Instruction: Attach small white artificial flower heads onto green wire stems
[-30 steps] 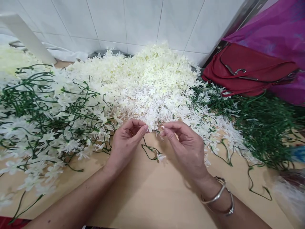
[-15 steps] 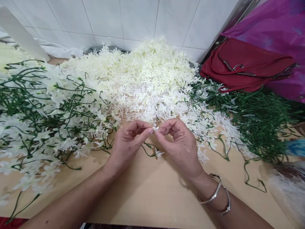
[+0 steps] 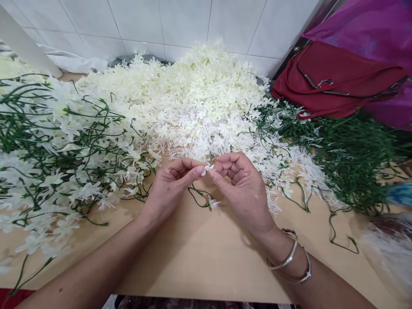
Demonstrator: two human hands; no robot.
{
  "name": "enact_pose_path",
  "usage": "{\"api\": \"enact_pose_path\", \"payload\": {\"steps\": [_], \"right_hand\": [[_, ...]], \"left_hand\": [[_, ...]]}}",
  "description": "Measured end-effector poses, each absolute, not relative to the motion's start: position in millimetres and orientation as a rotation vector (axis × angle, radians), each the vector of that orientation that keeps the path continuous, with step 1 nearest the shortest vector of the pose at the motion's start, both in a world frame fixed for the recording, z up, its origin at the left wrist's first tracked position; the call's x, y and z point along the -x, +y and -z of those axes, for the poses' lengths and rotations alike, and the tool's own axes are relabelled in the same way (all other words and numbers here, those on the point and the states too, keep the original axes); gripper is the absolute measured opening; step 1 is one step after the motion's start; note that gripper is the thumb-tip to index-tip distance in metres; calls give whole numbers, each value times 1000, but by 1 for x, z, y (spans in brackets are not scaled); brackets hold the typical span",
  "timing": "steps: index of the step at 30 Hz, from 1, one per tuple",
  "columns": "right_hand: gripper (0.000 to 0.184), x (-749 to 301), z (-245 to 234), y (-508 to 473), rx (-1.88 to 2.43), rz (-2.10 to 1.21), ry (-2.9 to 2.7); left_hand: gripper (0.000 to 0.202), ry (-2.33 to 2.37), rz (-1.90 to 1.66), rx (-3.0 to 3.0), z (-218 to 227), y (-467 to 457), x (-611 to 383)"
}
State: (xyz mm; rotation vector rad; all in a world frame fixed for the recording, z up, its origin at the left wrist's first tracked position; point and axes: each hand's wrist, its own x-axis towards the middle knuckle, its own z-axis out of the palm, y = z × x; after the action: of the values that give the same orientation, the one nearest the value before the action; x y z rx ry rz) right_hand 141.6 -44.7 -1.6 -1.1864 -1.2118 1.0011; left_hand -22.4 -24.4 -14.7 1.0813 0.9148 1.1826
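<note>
A small white blossom (image 3: pixel 207 168) is pinched between the two hands, above the near middle of the wooden table (image 3: pixel 199 257). It is gripped only with the fingertips, probably because it is so tiny and light. The left hand (image 3: pixel 170 189) is turned with its palm toward the right, and its thumb and forefinger are closed together on the left side of the blossom. The right hand (image 3: pixel 244 193) is placed opposite, its thumb and forefinger are pressed on the right side, and the other fingers are curled loosely toward the palm. A thin green stem (image 3: pixel 196 198) is seen hanging in a loop under the hands, since it is supported only at its top; exactly which fingers hold it cannot be told. Both forearms are laid low over the table, and bangles (image 3: pixel 289 262) are worn on the right wrist. A pile of loose blossoms (image 3: pixel 193 98) is heaped just beyond the hands, flowered stems (image 3: pixel 64 146) are spread on the left, bare stems (image 3: pixel 347 163) on the right, and a red bag (image 3: pixel 334 86) is left far right.
</note>
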Motion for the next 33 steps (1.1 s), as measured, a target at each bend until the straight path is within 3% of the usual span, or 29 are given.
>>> {"api": "enact_pose_path", "payload": {"steps": [10, 15, 33], "right_hand": [[26, -145, 5, -39, 1157, -1136, -1109], [25, -140, 3, -44, 1177, -1037, -1118], [23, -141, -3, -45, 1217, -982, -1170]], "left_hand": [[23, 916, -1166, -1064, 16, -24, 24], [28, 935, -1191, -1030, 11, -26, 19], [20, 934, -1227, -1240, 11, -29, 17]]}}
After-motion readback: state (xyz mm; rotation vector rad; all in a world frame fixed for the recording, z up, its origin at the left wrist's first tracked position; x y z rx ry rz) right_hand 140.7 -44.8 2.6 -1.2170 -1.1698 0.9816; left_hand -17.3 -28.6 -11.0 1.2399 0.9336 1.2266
